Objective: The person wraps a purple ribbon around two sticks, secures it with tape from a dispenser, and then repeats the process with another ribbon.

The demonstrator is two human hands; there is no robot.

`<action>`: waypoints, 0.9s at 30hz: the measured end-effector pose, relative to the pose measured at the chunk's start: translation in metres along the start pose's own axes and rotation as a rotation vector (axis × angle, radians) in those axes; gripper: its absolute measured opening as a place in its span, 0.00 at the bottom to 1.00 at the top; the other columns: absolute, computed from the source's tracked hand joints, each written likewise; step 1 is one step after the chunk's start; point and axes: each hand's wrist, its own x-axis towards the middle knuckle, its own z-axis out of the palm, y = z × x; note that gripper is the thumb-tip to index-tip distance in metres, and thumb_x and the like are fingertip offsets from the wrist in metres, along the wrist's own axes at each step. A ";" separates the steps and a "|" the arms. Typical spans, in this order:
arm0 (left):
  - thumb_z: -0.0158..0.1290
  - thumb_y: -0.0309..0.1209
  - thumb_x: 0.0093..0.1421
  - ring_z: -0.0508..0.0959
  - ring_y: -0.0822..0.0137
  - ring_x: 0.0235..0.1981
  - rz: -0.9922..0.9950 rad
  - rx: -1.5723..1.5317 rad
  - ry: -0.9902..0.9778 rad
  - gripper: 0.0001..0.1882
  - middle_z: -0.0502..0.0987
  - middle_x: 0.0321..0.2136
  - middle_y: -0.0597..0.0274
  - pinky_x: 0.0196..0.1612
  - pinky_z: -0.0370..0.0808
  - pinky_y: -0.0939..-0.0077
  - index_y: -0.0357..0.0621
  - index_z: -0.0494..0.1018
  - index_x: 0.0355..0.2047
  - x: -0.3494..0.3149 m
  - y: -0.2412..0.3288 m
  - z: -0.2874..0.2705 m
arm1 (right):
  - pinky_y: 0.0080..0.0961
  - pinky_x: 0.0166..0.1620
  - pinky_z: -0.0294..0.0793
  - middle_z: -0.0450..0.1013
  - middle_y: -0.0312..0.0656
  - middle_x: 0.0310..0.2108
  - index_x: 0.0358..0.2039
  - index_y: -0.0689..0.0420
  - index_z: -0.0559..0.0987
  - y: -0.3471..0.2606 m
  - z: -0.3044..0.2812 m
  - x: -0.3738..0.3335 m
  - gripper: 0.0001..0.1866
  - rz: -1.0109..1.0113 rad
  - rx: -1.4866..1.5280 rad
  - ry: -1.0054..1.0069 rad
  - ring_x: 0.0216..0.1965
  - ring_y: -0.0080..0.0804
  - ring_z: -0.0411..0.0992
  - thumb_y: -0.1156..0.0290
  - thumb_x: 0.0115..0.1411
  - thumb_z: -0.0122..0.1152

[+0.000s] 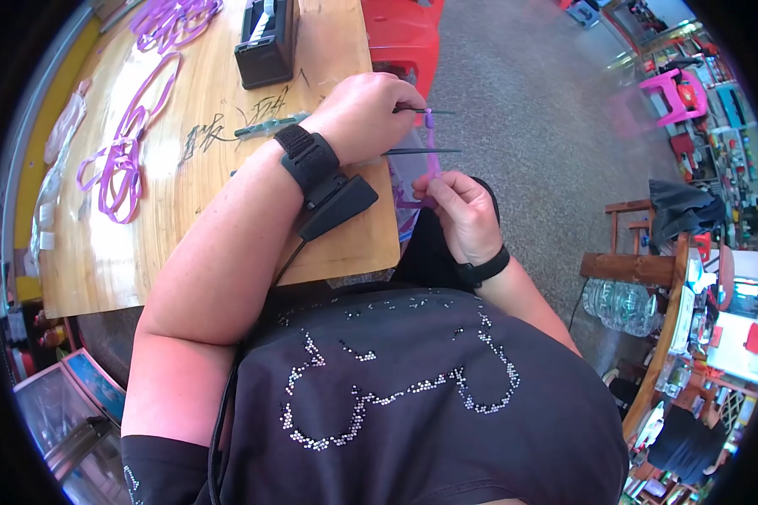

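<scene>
My left hand (pixel 366 114) reaches over the table's right edge. Its fingers are curled, and what they grip is mostly hidden beneath them. Beside the fingertips a thin dark rod (pixel 440 112) sticks out to the right. A second dark rod (pixel 429 151) runs roughly parallel, closer to me. Between the two stretches a narrow purple ribbon (pixel 432 139), with a small purple bunch at the upper rod. Lower down, my right hand (pixel 467 215) pinches that ribbon between thumb and fingers, off the table edge.
On the wooden table (pixel 227 210) lie looped purple ribbons (pixel 122 177), a purple ribbon heap (pixel 173 21), a black tape dispenser (pixel 265 55) and a green-tipped tool (pixel 265 126). A red stool (pixel 400 38) stands beyond the edge. Cluttered shelves and a pink stool (pixel 678 97) are at right.
</scene>
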 end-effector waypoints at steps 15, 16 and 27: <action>0.49 0.27 0.51 0.76 0.54 0.34 -0.023 -0.003 0.025 0.11 0.77 0.31 0.52 0.40 0.73 0.67 0.40 0.75 0.35 -0.001 0.003 -0.001 | 0.23 0.37 0.64 0.71 0.39 0.25 0.27 0.57 0.73 -0.006 -0.001 -0.005 0.06 0.061 0.205 -0.086 0.29 0.26 0.67 0.70 0.59 0.53; 0.49 0.27 0.51 0.76 0.54 0.34 -0.023 -0.002 0.026 0.11 0.77 0.31 0.52 0.40 0.73 0.67 0.40 0.75 0.35 -0.001 0.003 -0.001 | 0.23 0.38 0.65 0.71 0.39 0.26 0.27 0.57 0.73 -0.007 0.001 -0.005 0.06 0.049 0.184 -0.087 0.30 0.27 0.68 0.70 0.59 0.53; 0.49 0.27 0.51 0.76 0.54 0.35 0.002 0.002 0.010 0.12 0.77 0.31 0.52 0.41 0.73 0.67 0.42 0.76 0.36 -0.002 0.001 0.000 | 0.23 0.45 0.66 0.74 0.41 0.34 0.34 0.60 0.75 0.002 -0.006 -0.001 0.05 0.002 -0.092 0.031 0.37 0.26 0.70 0.74 0.58 0.53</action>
